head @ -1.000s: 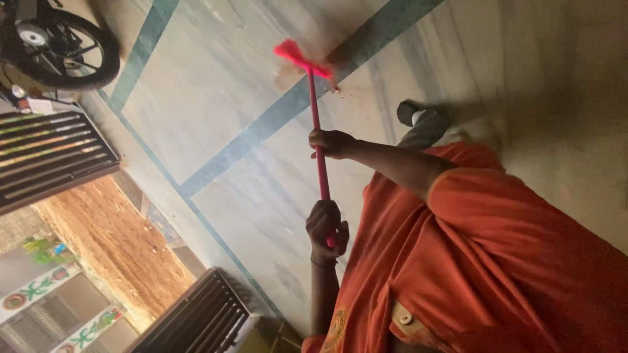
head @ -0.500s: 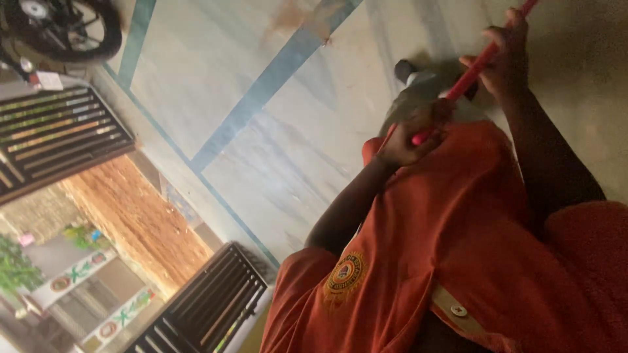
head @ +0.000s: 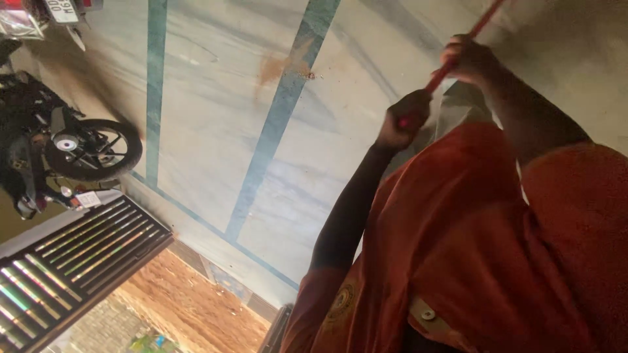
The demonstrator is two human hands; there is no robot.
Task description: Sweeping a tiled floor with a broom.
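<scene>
The pale grey marble floor (head: 216,98), crossed by long blue-green inlaid stripes, fills most of the head view, with a faint rusty-brown stain (head: 278,65) lying on it beside one stripe. Next in size is the person's loose orange shirt (head: 471,248), which covers the lower right of the view and carries a small round badge near its lower hem. At the left edge stands a black motorcycle (head: 52,150), its spoked wheel resting on the floor close to a dark metal gate of slanted bars (head: 78,255) that stands open beside a strip of reddish bare earth. Both bare arms reach up from the shirt toward the upper right. The left hand (head: 409,117) is closed in a fist around the lower end of a thin pink-red stick handle (head: 458,55), fingers wrapped tightly together over it. The right hand (head: 470,60) grips the same handle higher up, its fingers likewise curled and pressed round it. The handle runs diagonally from the left fist up through the right hand and out of the top edge of the view, so its far end cannot be seen.
</scene>
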